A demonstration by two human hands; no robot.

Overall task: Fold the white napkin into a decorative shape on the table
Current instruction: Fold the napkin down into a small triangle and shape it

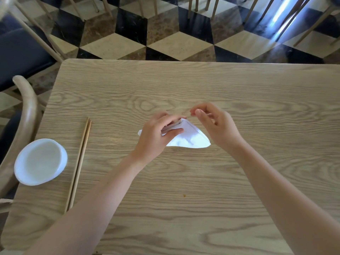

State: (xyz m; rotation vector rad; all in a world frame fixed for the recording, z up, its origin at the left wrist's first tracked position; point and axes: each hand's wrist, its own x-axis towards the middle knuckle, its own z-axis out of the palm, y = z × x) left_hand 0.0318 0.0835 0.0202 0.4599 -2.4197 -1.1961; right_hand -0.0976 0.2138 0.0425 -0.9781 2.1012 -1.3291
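Well left of the grip, a white bowl point(40, 161) and a pair of chopsticks point(78, 165) lie on the table point(184, 181). The left hand point(158, 137) pinches the white napkin point(191, 138), folded to a triangle, flat on the table. Just right, the right hand point(217, 126) hovers, fingers loosely curled, grasping nothing.

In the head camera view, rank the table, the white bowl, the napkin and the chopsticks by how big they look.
1. Table
2. White bowl
3. Napkin, partly hidden by the left hand
The chopsticks are longer than the bowl but far thinner, so unranked.
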